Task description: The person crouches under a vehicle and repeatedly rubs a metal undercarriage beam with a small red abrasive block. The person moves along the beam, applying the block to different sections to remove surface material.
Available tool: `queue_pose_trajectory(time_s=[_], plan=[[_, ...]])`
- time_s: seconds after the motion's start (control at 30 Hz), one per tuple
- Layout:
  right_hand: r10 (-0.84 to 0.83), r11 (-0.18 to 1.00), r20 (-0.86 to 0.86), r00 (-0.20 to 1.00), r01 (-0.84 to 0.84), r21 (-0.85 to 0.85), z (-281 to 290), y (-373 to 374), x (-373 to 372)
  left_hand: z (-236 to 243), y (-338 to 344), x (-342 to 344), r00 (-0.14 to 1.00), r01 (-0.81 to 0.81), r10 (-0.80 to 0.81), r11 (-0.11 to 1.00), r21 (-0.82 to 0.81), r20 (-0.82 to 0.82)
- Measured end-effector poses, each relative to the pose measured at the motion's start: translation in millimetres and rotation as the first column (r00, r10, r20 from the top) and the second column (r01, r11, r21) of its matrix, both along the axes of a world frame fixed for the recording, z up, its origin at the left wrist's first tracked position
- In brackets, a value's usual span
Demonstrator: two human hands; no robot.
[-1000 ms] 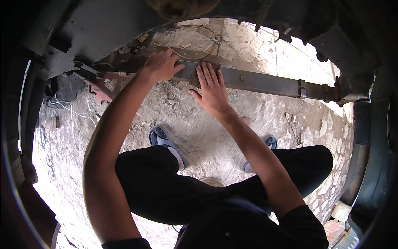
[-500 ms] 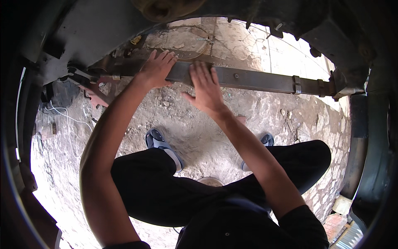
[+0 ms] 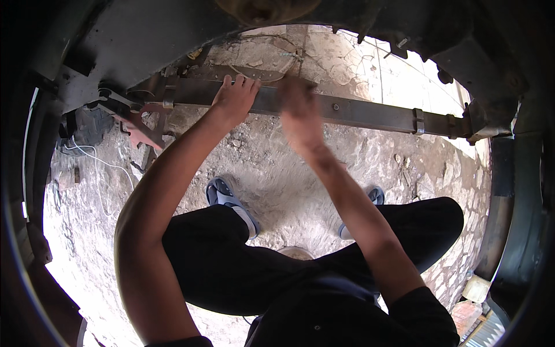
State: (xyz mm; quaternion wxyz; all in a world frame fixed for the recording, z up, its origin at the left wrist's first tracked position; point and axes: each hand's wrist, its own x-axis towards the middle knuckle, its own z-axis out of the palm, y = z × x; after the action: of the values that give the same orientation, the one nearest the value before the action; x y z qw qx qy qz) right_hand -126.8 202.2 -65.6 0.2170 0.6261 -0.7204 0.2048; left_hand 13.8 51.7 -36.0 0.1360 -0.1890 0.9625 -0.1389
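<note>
A long dark steel bar (image 3: 373, 114) runs crosswise beneath black metal structure, with clamps toward its ends. My left hand (image 3: 234, 99) rests over the bar left of centre, fingers curled over its top, closed on it. Just to its right my right hand (image 3: 302, 121) is at the bar, smeared by motion, so its fingers cannot be made out. A dark piece (image 3: 303, 85), too blurred to identify, is by the fingers of that hand.
Black metal (image 3: 133, 34) arches overhead. A reddish metal fitting (image 3: 145, 132) and white cable (image 3: 115, 165) are on the left, a dark post (image 3: 523, 202) on the right. Below are the rough floor (image 3: 277, 179) and my sandalled feet (image 3: 225, 199).
My left hand's fingers have gone from spread to curled over the bar. My right hand has moved slightly right and upward and is now blurred.
</note>
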Motion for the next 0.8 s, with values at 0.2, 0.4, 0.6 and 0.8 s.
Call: queue_pose_trajectory(time_s=[0.2,0.4,0.6,0.8], plan=[[0.086,0.968,0.173,0.981,-0.123,0.217,-23.7,7.7,20.6,-5.1,-2.8,3.3,0.994,0.06,-0.066,0.996,-0.065,-0.086],[-0.052,0.983,0.215,0.975,0.012,0.182,-25.0,31.0,-8.8,0.6,7.0,-22.4,0.988,0.12,-0.096,0.972,0.204,-0.124],[-0.229,0.957,0.179,0.957,0.187,0.222,-38.9,32.7,7.7,4.1,12.4,-52.2,0.989,0.14,-0.123,0.943,0.301,-0.077],[-0.017,0.992,0.2,0.98,-0.009,0.13,-36.8,59.4,-7.0,6.7,12.8,-65.8,0.995,0.1,-0.102,0.937,0.335,-0.011]])
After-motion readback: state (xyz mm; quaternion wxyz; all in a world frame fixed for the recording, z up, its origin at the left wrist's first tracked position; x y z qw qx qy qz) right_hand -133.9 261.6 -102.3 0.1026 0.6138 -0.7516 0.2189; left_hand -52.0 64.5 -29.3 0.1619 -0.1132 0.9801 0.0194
